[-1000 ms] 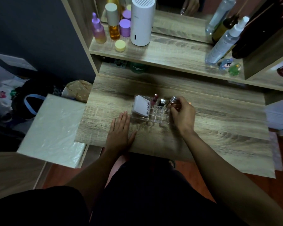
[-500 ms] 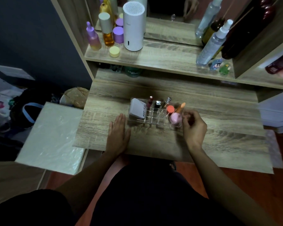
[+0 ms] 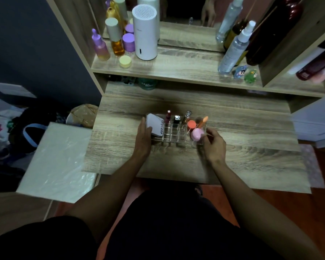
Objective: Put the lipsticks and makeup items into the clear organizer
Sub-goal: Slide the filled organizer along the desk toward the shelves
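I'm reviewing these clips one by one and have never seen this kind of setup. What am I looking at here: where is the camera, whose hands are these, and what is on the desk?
There is no machine here: a person wears a camera on the head, so the single view looks down at their own arms. On the wooden desk stands a clear organizer. In it are a white box, three upright lipsticks, an orange-capped item, an orange-tipped stick and a pink round item. The left hand rests against the organizer's left end by the box. The right hand is at the right end, fingers by the pink item; whether it grips anything is unclear.
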